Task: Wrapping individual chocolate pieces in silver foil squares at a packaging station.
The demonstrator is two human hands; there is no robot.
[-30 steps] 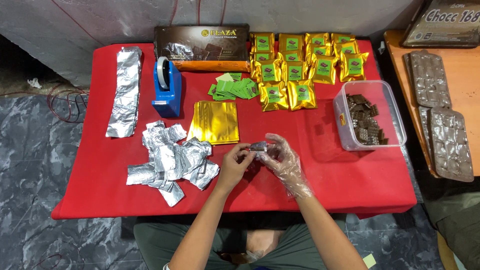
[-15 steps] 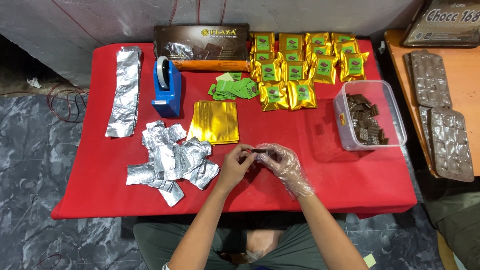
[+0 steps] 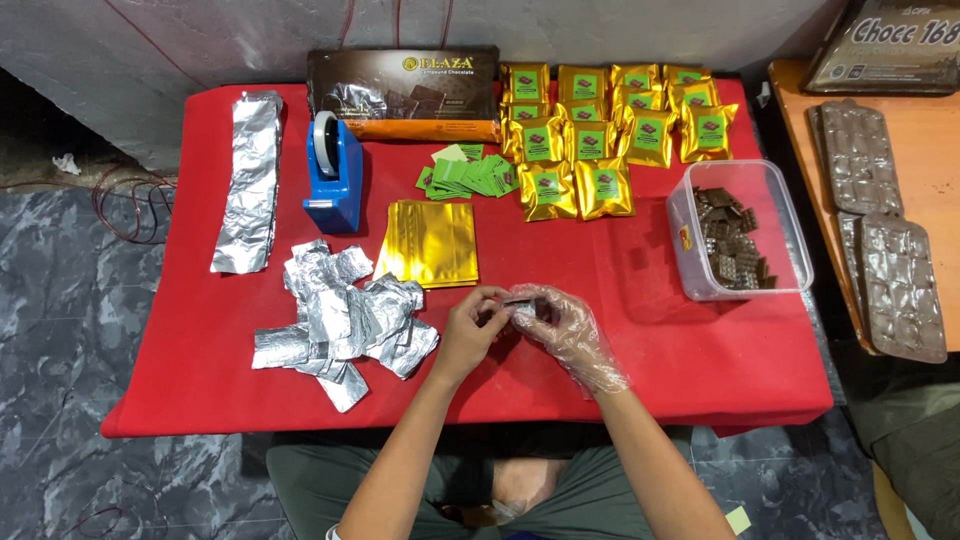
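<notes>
1. Bare left hand point(image 3: 468, 330) and plastic-gloved right hand point(image 3: 562, 325) both pinch small dark chocolate piece half-wrapped in silver foil point(image 3: 518, 303), held just above red cloth-covered table point(image 3: 680, 350).
2. Since a second ago, foil sits folded tighter around the piece; hands barely shifted.
3. Crumpled silver foil squares pile point(image 3: 340, 320) left of hands; clear plastic tub of chocolate pieces point(image 3: 735, 235) to the right.

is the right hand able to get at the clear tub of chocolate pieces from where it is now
Probably yes. The right hand, in a clear glove, is busy gripping a small foil-wrapped piece together with the left hand. The clear tub sits open-topped on that side, with only bare red cloth between.
</notes>
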